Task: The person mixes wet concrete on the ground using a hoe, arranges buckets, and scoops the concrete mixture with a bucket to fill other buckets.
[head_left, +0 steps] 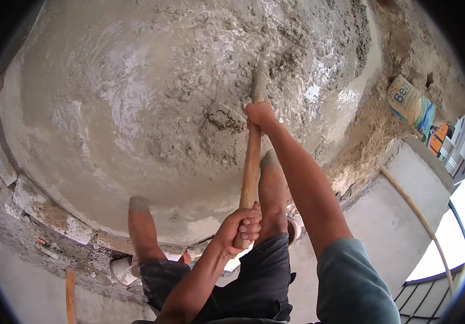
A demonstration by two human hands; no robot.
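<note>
A thick wooden tool handle [250, 167] slants up and away from me, its far end coated in grey mud and sunk into the wet mix [130, 108]. The tool's head is hidden, so its kind cannot be told. My left hand [239, 229] is wrapped round the near end of the handle, close to my shorts. Farther along, my right hand [261, 116] grips the shaft just below its muddy part. Both my legs stand in the mix, feet out of sight. Lumps and a rough, churned patch [224, 121] lie beside the shaft.
A printed bag [411, 105] lies on the sandy bank at right, near an orange object [437, 137]. A pole [416, 208] leans across the pale slab. Broken blocks [54, 216] edge the mix at left. A white bucket [124, 270] stands behind my left leg.
</note>
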